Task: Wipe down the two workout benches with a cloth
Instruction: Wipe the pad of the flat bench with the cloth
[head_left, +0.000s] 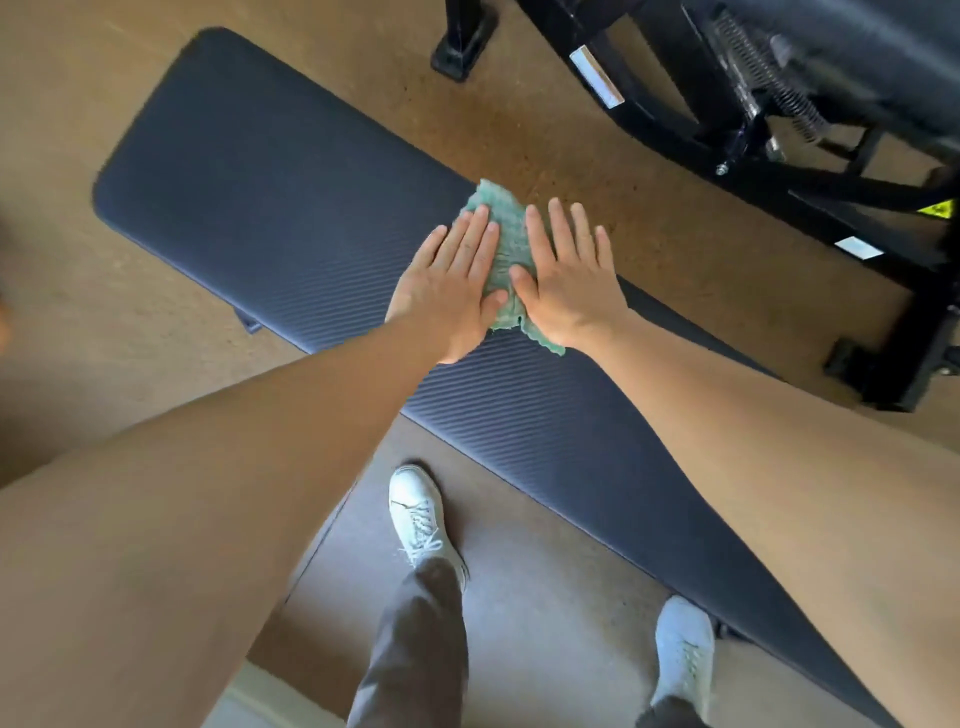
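Dark ribbed bench (291, 208) runs from upper left down to lower right. Left hand (451, 291) lies flat, fingers spread, palm pressing the green cloth (506, 260) onto the pad, gripping nothing. The cloth sits at the bench's far edge, pinned between both hands. Right hand (569, 280) is just beside, also flat and spread, its thumb side on the cloth. White shoes (421, 514) below; black machine frame (737, 104) upper right.
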